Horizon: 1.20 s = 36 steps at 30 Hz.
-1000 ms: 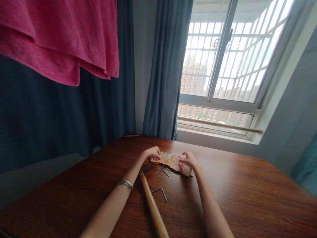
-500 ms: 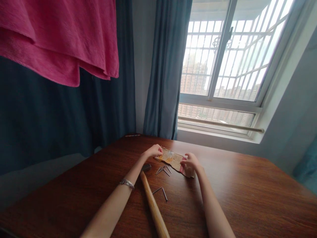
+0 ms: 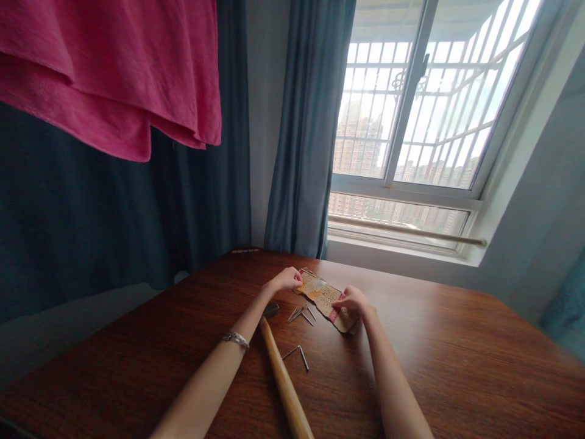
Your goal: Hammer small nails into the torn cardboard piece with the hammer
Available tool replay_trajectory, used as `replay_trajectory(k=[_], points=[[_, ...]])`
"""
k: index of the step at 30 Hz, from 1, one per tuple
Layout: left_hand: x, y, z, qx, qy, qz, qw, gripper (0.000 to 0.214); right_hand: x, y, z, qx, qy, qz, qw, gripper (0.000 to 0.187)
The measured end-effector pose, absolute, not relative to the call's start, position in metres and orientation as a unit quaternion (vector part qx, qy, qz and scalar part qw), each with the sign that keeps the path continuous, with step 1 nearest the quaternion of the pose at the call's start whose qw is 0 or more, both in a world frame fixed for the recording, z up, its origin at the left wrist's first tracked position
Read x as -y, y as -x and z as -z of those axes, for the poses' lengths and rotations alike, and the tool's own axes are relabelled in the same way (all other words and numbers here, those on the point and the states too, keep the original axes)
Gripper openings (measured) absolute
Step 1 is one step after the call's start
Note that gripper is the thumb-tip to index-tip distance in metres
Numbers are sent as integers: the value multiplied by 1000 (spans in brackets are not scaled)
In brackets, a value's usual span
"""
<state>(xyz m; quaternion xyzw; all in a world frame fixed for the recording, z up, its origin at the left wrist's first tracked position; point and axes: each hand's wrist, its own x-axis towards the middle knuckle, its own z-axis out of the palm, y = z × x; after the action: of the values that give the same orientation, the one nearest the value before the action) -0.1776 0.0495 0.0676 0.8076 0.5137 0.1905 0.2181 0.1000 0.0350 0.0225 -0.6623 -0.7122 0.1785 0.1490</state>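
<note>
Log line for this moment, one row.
left hand: holds packet end | right hand: holds other end | hammer, nails: on table nearby

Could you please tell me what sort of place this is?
Probably a room in a high-rise flat: a barred window looks out on tower blocks, blue curtains hang beside it, and a pink cloth hangs overhead.

No words or numbers can be read here. The flat packet (image 3: 321,294) has tiny dots and a pink stripe, but any print is too small. A dark thing (image 3: 244,250) at the far bench (image 3: 457,347) edge has red marks, too blurry to read.
</note>
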Motion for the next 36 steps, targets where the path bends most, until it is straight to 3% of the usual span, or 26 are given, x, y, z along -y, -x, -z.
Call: replay_trajectory(k=[8, 16, 21, 25, 28, 36], points=[[-49, 171, -66, -507, -816, -192, 199, 25, -29, -94, -31, 718, 624, -241, 190, 39], [-43, 159, -82, -493, -786, -357, 111, 19, -22, -94, -59, 720, 561, -328, 244, 31], [-29, 148, -103, -449, -772, -451, 4, 20, -6, -113, -87, 720, 508, -383, 278, 43], [-12, 134, -119, -456, -764, -453, -51, 30, 18, -140, -101, 713, 478, -433, 275, 56], [5, 115, -120, -420, -822, -385, -20, 29, 39, -162, -101, 697, 485, -467, 247, 57], [19, 51, -79, -304, -907, -171, 236, 36, 73, -213, -85, 663, 537, -498, 156, 53]])
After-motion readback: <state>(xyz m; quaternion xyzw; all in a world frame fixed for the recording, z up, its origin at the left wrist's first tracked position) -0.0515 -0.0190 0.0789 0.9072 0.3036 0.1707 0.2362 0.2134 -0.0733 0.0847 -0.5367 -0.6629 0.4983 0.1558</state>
